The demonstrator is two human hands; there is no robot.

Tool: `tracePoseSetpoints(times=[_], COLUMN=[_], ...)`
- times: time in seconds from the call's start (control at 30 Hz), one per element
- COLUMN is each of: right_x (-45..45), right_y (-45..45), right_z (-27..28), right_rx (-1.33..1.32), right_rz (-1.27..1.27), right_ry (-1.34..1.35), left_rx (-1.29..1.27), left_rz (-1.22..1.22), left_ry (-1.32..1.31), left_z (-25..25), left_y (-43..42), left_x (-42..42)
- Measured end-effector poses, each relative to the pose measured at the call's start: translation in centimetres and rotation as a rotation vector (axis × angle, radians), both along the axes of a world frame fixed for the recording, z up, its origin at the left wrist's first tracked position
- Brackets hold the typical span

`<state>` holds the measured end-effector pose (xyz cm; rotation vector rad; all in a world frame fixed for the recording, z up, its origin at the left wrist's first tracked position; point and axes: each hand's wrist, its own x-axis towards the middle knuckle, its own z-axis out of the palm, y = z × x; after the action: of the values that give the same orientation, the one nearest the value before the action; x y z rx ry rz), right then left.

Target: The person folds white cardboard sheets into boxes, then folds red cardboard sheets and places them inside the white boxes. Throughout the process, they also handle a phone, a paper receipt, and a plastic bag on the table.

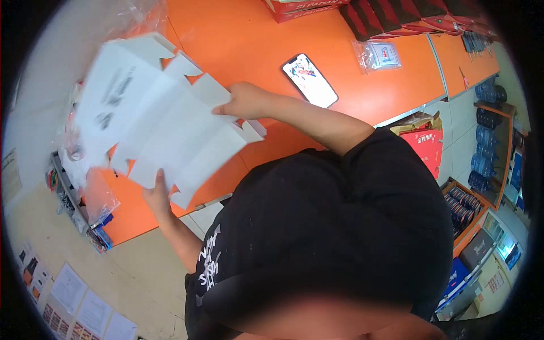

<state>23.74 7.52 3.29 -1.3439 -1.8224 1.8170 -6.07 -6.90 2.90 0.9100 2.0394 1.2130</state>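
A flat, unfolded white cardboard box blank [164, 113] with cut flaps and creases is held tilted over the left end of the orange table. My left hand [157, 195] grips its near lower edge, thumb on top and the other fingers hidden beneath. Along its right edge, my right hand [243, 101] pinches a flap, with the thumb lying on the white face. Faint dark print shows on the blank's far left part. A smartphone [310, 80] with a lit screen lies on the table, right of my right hand.
Red and dark boxes [391, 20] are stacked along the table's far side. A plastic pouch [378, 56] lies before them. Clear plastic wrap [101, 195] hangs at the left end, beside a grey tray [71, 198]. Red printed cardboard [425, 148] stands below the table's right side.
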Motion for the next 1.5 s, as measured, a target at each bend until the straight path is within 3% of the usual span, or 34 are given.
tracePoseSetpoints(times=[0.03,0.1,0.13,0.2,0.27,0.37,0.47,0.57,0.6,0.63,0.67,0.73,0.8,0.83,0.87,0.9,0.93,1.0,1.1,1.3,1.5], right_x=[0.1,-0.5,-0.8,-0.2,0.5,1.5,2.1,3.6,4.1,3.9,4.0,3.5,1.6,0.6,-2.1,-4.5,-8.0,-11.7,-12.8,-12.6,-12.2], right_y=[0.1,-1.8,-2.2,-2.6,-2.9,-2.5,-2.3,-2.8,-2.9,-2.6,-1.4,1.4,4.1,4.5,6.0,6.7,9.2,11.2,11.3,10.2,10.2], right_z=[-0.1,-6.8,-9.0,-7.0,-5.5,-4.9,-6.3,-6.1,-5.8,-4.5,-2.7,4.7,2.8,1.6,-1.8,2.0,-4.1,-9.2,-8.2,-4.7,-5.7], right_rx=[-0.131,-0.073,-0.014,-0.134,-0.266,-0.369,-0.171,-0.180,-0.011,0.160,0.171,0.255,0.446,0.350,0.623,0.697,0.836,0.789,0.685,0.767,0.846], right_rz=[0.074,0.017,-0.050,-0.037,-0.005,0.003,0.039,0.016,0.089,0.155,0.160,0.128,0.030,-0.125,-0.117,0.061,0.155,0.173,0.263,0.340,0.360], right_ry=[-0.074,-0.099,-0.126,-0.101,-0.088,-0.013,-0.184,-0.157,-0.251,-0.343,-0.344,-0.189,-0.464,0.363,0.136,-0.119,-0.098,-0.225,-0.451,-0.535,-0.456], left_rx=[-0.177,-0.461,-0.793,-0.566,-0.361,-0.314,-0.383,-0.315,-0.333,-0.328,-0.262,-0.202,-0.302,-0.290,-0.250,-0.213,-0.202,-0.227,-0.253,-0.257,-0.243], left_rz=[-0.101,-0.234,-0.391,-0.213,-0.238,-0.351,-0.570,-0.673,-0.652,-0.639,-0.606,-0.574,-0.643,-0.672,-0.678,-0.682,-0.704,-0.651,-0.718,-0.688,-0.663], left_ry=[0.018,0.055,0.561,0.621,0.798,0.965,1.299,0.800,0.665,0.666,0.802,0.933,0.896,0.892,0.879,0.865,0.863,0.868,0.901,1.068,1.131], left_z=[0.5,-1.8,-3.4,-2.0,-2.6,-1.6,-1.2,-4.8,-6.1,-6.0,-5.9,-6.2,-7.0,-7.6,-8.3,-8.7,-8.4,-6.6,-3.5,-4.9,-5.1], left_y=[0.0,-0.6,-0.4,0.4,3.2,9.7,15.4,17.5,17.9,17.8,17.6,18.1,19.4,19.9,20.2,20.5,20.5,19.9,19.9,20.0,19.8], left_x=[0.8,0.6,0.4,2.1,-0.1,-0.3,-0.1,-0.4,-0.6,0.1,0.8,0.7,-0.2,-0.6,-1.2,-1.0,-0.2,0.9,2.1,3.0,4.2])
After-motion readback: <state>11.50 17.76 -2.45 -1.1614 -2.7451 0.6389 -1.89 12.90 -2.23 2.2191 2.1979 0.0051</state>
